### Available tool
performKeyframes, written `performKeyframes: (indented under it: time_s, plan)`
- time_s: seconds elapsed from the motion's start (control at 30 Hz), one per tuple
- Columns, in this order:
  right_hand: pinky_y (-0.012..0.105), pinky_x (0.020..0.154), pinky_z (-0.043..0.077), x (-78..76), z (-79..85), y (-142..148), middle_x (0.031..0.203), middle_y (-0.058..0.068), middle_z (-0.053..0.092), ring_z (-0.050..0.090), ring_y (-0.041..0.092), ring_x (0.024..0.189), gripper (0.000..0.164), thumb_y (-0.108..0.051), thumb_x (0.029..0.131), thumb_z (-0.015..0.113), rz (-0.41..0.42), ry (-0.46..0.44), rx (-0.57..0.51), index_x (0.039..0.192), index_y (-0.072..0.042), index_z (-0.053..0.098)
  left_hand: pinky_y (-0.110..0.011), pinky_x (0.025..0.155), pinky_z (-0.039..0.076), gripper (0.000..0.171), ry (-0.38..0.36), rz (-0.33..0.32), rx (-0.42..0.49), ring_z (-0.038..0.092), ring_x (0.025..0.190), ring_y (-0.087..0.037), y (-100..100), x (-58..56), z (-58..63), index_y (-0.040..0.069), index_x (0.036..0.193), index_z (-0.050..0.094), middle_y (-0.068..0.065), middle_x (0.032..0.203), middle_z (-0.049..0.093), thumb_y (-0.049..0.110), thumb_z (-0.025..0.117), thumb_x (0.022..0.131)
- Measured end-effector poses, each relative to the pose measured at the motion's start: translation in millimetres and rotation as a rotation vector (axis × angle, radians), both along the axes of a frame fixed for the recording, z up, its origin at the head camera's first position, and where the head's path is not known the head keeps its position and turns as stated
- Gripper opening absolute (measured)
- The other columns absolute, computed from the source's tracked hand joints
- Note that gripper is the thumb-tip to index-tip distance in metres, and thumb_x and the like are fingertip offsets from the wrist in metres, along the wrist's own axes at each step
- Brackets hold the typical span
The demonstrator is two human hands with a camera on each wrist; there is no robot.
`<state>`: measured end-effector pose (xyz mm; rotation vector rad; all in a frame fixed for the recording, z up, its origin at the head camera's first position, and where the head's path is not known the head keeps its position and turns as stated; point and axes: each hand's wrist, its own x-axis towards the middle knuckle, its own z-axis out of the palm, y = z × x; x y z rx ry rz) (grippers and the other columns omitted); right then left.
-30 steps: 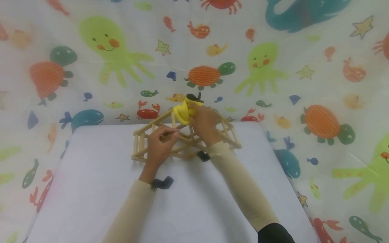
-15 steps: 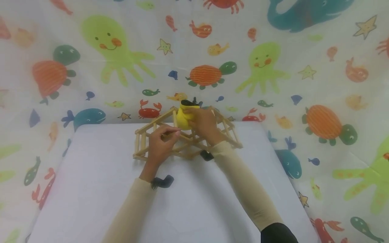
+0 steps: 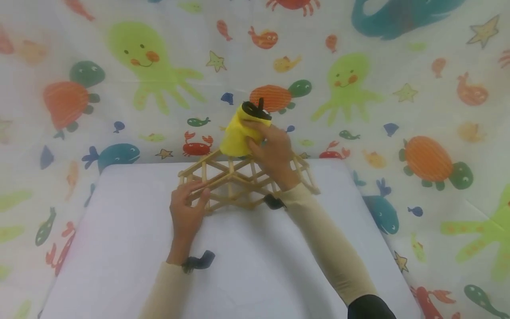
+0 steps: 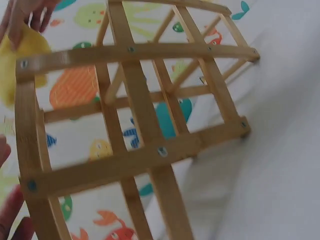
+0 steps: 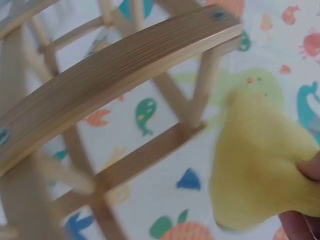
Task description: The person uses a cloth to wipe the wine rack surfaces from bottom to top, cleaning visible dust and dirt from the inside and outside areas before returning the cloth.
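My right hand point(image 3: 272, 150) pinches a soft yellow fabric item point(image 3: 239, 137) with a black end, held up above the back of a wooden rack point(image 3: 229, 177). In the right wrist view the yellow item point(image 5: 260, 160) hangs beside the rack's slats, with fingertips at its right side. My left hand point(image 3: 187, 210) grips the rack's front left part, its fingers over a slat and the thumb nearer the middle. In the left wrist view the left fingertips point(image 4: 11, 207) show beside an upright slat. The rack is a zigzag lattice of light slats joined by metal screws.
A white table point(image 3: 131, 266) carries the rack near its back edge. Behind it hangs a curtain point(image 3: 239, 79) printed with sea animals. Dark camera mounts point(image 3: 199, 261) sit on both wrists.
My right hand has raised the yellow item from low within the rack to above it. My left hand has moved left and toward me, from the rack's middle to its left part.
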<state>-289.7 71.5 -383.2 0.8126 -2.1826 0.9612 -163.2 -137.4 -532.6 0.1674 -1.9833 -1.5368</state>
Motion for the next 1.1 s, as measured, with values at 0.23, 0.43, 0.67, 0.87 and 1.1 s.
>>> performKeyframes:
  time_s: [0.23, 0.43, 0.67, 0.87, 1.1]
  plan:
    - [0.024, 0.084, 0.057, 6.3, 16.4, -40, 0.125, 0.006, 0.079, 0.07, 0.017, 0.095, 0.039, -0.007, 0.09, 0.083, 0.209, -0.23, -0.11, 0.128, -0.016, 0.078, -0.029, 0.095, 0.041, 0.027, -0.146, 0.191, 0.101, 0.053, 0.134, -0.015, -27, 17.2, -40.3, 0.014, 0.12, 0.08, -0.006, 0.14, 0.069, 0.029, 0.079, 0.098]
    - [0.018, 0.079, 0.053, 3.5, 3.6, -88, 0.136, -0.002, 0.073, 0.063, 0.013, 0.097, 0.04, -0.014, 0.096, 0.081, 0.296, -0.526, 0.057, 0.133, -0.028, 0.075, -0.013, 0.095, 0.051, 0.04, -0.286, 0.139, 0.422, 0.061, 0.132, -0.013, -36, 22.4, -62.7, 0.015, 0.133, 0.074, -0.002, 0.138, 0.072, 0.037, 0.077, 0.099]
    - [0.02, 0.085, 0.049, 1.0, -17.1, -134, 0.144, -0.012, 0.069, 0.063, 0.007, 0.101, 0.041, -0.017, 0.096, 0.08, 0.21, -0.581, 0.16, 0.131, -0.037, 0.075, -0.017, 0.081, 0.057, 0.043, -0.213, 0.083, 0.745, 0.07, 0.098, -0.007, -34, 16.2, -71.5, 0.004, 0.132, 0.071, 0.007, 0.107, 0.081, 0.025, 0.081, 0.095]
    - [0.023, 0.091, 0.051, 4.9, -40.1, -171, 0.135, -0.017, 0.073, 0.067, 0.008, 0.116, 0.042, -0.012, 0.093, 0.079, 0.101, -0.669, 0.233, 0.123, -0.042, 0.078, -0.019, 0.068, 0.052, 0.047, -0.203, 0.104, 0.77, 0.067, 0.087, -0.009, -33, 13.1, -76.8, 0.005, 0.127, 0.073, 0.007, 0.098, 0.08, 0.029, 0.086, 0.09]
    - [0.028, 0.087, 0.048, 0.0, -78.4, -190, 0.131, -0.02, 0.074, 0.068, 0.01, 0.109, 0.047, -0.016, 0.095, 0.073, 0.004, -0.553, 0.537, 0.126, -0.051, 0.074, -0.018, 0.063, 0.05, 0.045, -0.202, 0.139, 0.743, 0.066, 0.081, -0.008, -30, 13.8, -75.4, 0.004, 0.127, 0.074, 0.009, 0.095, 0.08, 0.027, 0.086, 0.091]
